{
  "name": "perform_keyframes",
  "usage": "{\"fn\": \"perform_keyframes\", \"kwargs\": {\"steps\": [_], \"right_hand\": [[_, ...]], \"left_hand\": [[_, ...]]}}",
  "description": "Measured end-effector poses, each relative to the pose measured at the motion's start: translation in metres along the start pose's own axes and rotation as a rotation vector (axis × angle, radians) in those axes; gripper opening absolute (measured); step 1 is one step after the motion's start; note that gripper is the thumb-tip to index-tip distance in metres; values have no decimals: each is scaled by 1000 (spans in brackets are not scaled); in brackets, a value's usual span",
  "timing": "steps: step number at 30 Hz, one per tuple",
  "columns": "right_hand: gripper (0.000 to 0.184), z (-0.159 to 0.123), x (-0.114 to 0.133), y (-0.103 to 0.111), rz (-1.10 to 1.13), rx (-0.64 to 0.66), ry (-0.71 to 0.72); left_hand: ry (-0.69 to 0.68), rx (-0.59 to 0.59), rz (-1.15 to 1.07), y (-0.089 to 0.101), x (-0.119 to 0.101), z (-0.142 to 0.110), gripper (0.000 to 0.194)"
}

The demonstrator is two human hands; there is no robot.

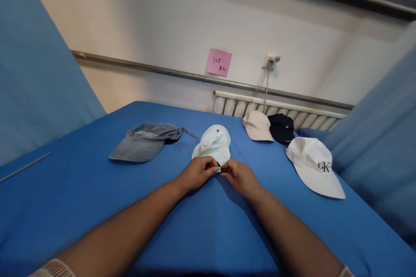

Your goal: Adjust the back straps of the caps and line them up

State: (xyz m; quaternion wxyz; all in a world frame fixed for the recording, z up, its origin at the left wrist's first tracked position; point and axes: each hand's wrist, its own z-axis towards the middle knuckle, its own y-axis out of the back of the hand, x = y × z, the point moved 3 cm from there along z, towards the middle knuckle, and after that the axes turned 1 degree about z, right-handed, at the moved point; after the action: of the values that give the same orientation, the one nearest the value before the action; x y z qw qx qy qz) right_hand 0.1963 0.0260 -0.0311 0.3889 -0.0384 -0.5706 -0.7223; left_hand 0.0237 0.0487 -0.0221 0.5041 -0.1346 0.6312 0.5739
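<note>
In the middle of the blue-covered table [195,207] lies a pale, nearly white baseball cap [214,142], its brim pointing away from me and its back strap [221,170] toward me. My left hand [201,174] pinches the strap's left part between thumb and fingers. From the other side, my right hand [242,178] pinches the dark right part of the strap. The two hands almost meet at the strap, and the fingers partly hide it.
A grey-blue cap [147,140] with a loose strap lies to the left. Back right are a beige cap [258,125] and a navy cap [282,127], with a white cap [313,164] nearer. A thin stick [26,167] lies far left. Blue curtains [39,65] flank the table; a radiator [234,106] stands behind.
</note>
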Motion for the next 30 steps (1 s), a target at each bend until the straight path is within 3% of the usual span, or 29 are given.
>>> {"fn": "perform_keyframes", "kwargs": {"steps": [3,10,17,21,30], "right_hand": [[11,0,-11,-2,142,-23,31],[10,2,-13,-8,166,-14,73],[13,3,-20,-4,264,-106,-18],[13,3,-25,-6,336,-120,-75],[10,4,-20,-5,326,-97,-44]], "left_hand": [[-12,13,-2,0,-1,0,18],[-11,-8,90,-5,-1,1,16],[-86,-38,164,8,-16,-5,18],[-62,-16,260,15,-18,-7,16],[-48,-40,220,-1,-14,-2,13]]}}
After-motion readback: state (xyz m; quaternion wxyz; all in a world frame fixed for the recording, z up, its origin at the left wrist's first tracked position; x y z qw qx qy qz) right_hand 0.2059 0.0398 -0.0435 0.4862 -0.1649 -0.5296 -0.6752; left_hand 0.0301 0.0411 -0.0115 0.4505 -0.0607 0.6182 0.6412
